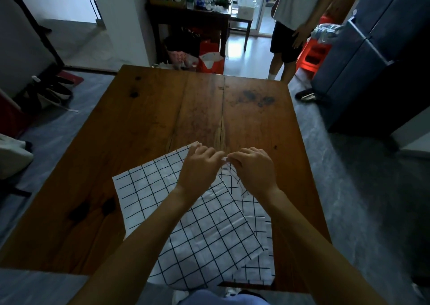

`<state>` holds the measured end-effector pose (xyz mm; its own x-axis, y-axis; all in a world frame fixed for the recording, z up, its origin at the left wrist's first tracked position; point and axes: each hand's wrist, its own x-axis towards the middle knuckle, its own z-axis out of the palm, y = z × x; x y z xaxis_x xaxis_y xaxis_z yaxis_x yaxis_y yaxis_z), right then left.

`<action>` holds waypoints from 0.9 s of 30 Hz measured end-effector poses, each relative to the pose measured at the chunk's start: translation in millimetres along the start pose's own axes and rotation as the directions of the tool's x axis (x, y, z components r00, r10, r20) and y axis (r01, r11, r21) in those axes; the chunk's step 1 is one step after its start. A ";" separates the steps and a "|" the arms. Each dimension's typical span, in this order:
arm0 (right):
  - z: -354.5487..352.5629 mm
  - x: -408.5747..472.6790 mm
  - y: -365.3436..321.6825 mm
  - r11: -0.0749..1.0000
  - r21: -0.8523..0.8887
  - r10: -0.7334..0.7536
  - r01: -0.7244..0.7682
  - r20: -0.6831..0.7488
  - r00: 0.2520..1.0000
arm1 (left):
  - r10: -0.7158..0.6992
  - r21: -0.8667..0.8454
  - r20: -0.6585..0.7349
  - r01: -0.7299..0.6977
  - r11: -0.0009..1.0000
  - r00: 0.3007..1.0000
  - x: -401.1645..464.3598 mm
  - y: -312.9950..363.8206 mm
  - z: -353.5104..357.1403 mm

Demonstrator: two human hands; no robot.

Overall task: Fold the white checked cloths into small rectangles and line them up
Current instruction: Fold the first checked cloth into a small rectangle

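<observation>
Two white checked cloths are seen on the near half of a dark wooden tabletop [144,123], one laid over the other. At the far left, on the floor beside the tabletop, dark shoes [59,90] are lined up against a wall. The upper cloth [197,230] is spread flat and turned at an angle, its near edge hanging slightly over the tabletop's front edge; its far corner is covered by the left hand [200,167], whose fingers are curled down onto the fabric. Whether that corner is actually pinched cannot be told, since the fingertips are hidden. Just beside it, almost touching, the right hand [252,167] is held with its fingers pressed together and curled, a small raised fold of the lower cloth [256,214] being pinched between them. The lower cloth is rumpled under that hand and is shown only along the right side and near right corner of the upper one. Beyond the tabletop, a red bag [211,60] stands on the floor, and further right a second person [295,13] in a pale shirt and dark shorts is standing next to red plastic stools [314,53] and a blue cabinet [372,48].
</observation>
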<state>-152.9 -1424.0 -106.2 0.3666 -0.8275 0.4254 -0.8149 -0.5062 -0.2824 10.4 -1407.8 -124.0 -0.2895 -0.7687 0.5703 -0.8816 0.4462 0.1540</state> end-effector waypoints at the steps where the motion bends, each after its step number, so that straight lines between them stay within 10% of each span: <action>1: -2.0 0.0 1.3 1.000 -0.003 -0.005 0.005 -0.004 1.000 | 0.000 -0.006 0.010 0.000 1.000 1.000 -0.3 -1.5 1.2; 27: -10.2 -18.9 14.4 0.974 0.180 0.155 -0.141 -0.065 0.986 | -0.342 -0.409 0.118 0.360 0.839 0.932 27.5 20.6 3.3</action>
<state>-176.2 -1413.1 -109.5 0.2062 -0.8783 0.4314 -0.7642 -0.4200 -0.4896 -16.9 -1421.3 -107.8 -0.0122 -0.9234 0.3835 -0.6911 0.2850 0.6642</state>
